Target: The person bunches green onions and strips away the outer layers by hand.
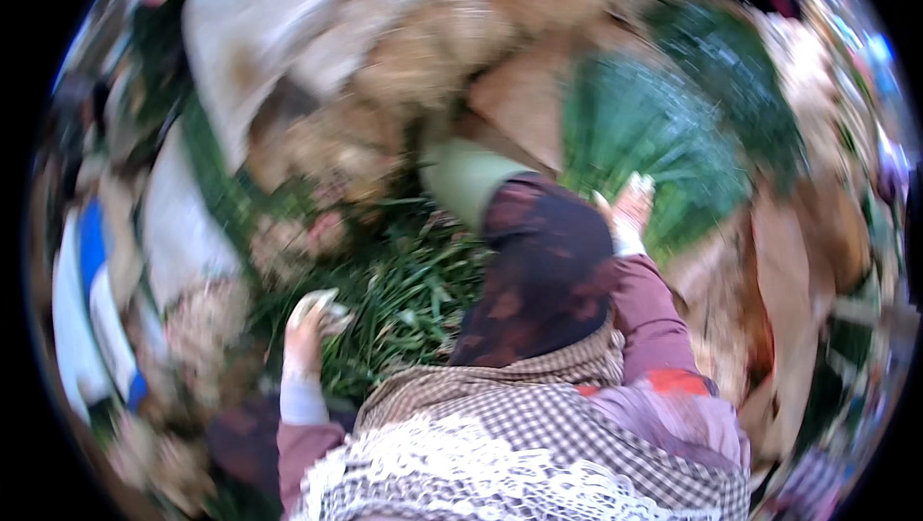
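The picture is smeared by motion. My left hand [306, 329] hangs low at the left over a heap of long green leaves [404, 290]; its fingers curl around something pale that I cannot make out. Further right, my right hand [630, 206] reaches out with its fingers resting on the edge of a big bundle of thin green stalks [654, 117]. Whether it grips them is unclear. Between the hands lie my knee in dark patterned cloth [543, 271] and a pale green boot [466, 175].
Brown cardboard sheets [524, 93] and tan sacks [423, 50] lie ahead. A white bag [231, 50] sits at the upper left, and more cardboard [788, 271] at the right. A blue and white object [91, 300] is at the far left.
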Demonstrator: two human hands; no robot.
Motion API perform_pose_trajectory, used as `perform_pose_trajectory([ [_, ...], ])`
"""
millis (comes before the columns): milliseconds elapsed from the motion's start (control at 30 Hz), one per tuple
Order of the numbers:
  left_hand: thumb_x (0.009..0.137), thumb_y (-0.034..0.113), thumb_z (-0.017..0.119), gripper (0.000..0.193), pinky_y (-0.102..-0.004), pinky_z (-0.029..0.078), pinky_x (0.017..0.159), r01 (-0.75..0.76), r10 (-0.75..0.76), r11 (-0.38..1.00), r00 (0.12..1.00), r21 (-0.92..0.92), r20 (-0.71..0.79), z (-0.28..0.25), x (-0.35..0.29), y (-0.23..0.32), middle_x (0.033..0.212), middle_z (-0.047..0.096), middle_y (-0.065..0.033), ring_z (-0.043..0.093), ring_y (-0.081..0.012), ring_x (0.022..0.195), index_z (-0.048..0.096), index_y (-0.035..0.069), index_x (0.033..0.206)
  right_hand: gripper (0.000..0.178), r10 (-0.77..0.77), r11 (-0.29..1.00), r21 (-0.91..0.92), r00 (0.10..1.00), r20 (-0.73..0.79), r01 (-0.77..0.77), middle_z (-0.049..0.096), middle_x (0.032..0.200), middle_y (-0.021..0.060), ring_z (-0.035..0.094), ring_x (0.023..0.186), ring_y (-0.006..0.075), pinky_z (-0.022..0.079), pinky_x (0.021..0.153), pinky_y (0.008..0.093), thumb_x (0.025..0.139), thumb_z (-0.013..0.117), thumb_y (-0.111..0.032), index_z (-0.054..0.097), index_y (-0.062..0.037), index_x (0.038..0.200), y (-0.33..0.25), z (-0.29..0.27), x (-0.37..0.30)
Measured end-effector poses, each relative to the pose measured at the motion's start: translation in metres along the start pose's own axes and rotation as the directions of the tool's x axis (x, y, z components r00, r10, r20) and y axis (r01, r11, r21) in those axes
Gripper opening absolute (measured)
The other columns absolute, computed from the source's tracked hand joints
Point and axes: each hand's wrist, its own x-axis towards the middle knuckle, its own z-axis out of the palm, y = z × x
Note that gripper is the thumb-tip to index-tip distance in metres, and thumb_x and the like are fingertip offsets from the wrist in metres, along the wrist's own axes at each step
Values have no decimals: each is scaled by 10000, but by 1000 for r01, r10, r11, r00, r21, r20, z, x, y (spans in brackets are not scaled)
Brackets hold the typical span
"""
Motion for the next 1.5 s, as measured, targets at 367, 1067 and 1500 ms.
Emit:
perform_pose_trajectory([
  [367, 829, 204, 453, 206, -242, 457, 598, -7, 26, 988, 992, -154, 123, -7, 32, 0, 754, 568, -52, 553, -130, 640, 523, 45, 940, 313, -242, 969, 155, 871, 427, 193, 553, 1006, 150, 538, 893, 259, 401, 779, 314, 772, 483, -189, 518, 16, 1005, 5, -112, 135],
  [1067, 774, 302, 512, 596, -319, 229, 957, -359, 403, 915, 783, 186, -474, -106, 133, 0, 1217, 342, -234, 312, -304, 1150, 310, -72, 1191, 495, -651, 187, 946, 687, 322, -267, 479, 992, 148, 505, 817, 224, 440, 687, 324, 745, 575, -74, 294, 6, 1144, -501, -43, -113],
  [1500, 785, 368, 519, 418, -272, 410, 739, -306, 185, 879, 926, -365, -330, -129, 146, 20, 921, 557, -92, 516, -164, 838, 511, 5, 992, 313, -771, 378, 531, 59, 634, -758, 562, 700, 82, 552, 632, 189, 465, 577, 316, 714, 612, -320, 525, -46, 838, -502, -84, -98],
])
